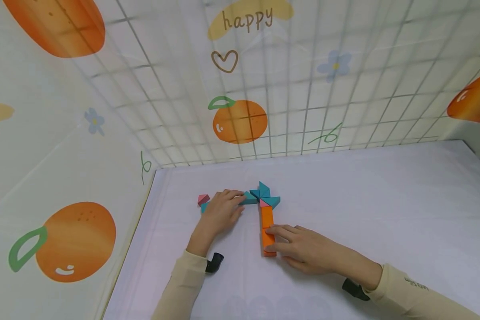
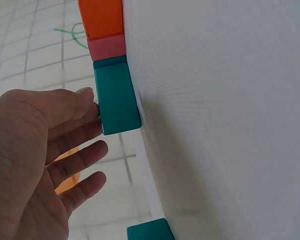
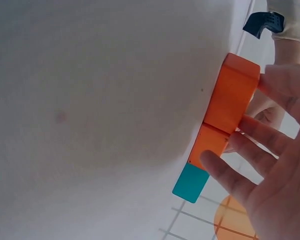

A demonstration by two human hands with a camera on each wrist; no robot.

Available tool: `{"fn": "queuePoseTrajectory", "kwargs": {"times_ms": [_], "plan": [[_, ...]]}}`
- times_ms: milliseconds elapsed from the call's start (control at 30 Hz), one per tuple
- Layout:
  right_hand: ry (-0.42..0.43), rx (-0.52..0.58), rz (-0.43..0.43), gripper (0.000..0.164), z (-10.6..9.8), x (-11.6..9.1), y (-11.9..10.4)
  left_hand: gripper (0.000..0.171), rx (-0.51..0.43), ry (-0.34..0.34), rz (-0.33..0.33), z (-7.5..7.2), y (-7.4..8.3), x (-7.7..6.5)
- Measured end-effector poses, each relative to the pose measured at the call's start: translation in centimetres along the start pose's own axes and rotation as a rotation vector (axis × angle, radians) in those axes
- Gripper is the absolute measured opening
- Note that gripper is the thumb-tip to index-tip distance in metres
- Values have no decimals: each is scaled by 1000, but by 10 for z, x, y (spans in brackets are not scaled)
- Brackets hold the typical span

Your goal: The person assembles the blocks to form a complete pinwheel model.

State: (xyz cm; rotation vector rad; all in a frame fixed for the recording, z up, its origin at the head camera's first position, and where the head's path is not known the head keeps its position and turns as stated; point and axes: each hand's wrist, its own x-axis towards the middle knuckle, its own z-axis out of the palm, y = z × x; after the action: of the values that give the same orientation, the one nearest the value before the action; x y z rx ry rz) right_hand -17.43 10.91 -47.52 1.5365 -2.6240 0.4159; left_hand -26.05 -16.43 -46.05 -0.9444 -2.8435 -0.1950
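Observation:
In the head view, teal triangular blocks (image 1: 265, 190) form a pinwheel shape around a small pink triangle (image 1: 264, 203). Below it runs a straight column of orange blocks (image 1: 267, 218). My left hand (image 1: 222, 212) hovers left of the pinwheel, thumb and index fingertips right at the edge of a teal block (image 2: 117, 97), the other fingers loosely extended. Over the orange column lies my right hand (image 1: 310, 249), its extended fingertips touching the orange blocks (image 3: 231, 92). Another teal block (image 1: 204, 207) is partly hidden behind the left hand.
A pink block (image 1: 202, 199) sits left of the left hand. White cloth covers the table (image 1: 368, 200), and printed sheets with oranges rise at the back and left. Black wrist pieces (image 1: 214, 263) project from both sleeves.

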Motion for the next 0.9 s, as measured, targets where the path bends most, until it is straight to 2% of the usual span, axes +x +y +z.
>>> {"fn": "queuePoseTrajectory", "kwargs": {"times_ms": [400, 667, 900], "plan": [[21, -5, -7, 42, 1, 0, 0, 37, 7, -31, -14, 1, 4, 0], [-14, 4, 15, 42, -1, 1, -1, 39, 5, -31, -16, 1, 6, 0], [-4, 3, 13, 40, -2, 1, -2, 40, 24, -37, -21, 2, 7, 0]]}}
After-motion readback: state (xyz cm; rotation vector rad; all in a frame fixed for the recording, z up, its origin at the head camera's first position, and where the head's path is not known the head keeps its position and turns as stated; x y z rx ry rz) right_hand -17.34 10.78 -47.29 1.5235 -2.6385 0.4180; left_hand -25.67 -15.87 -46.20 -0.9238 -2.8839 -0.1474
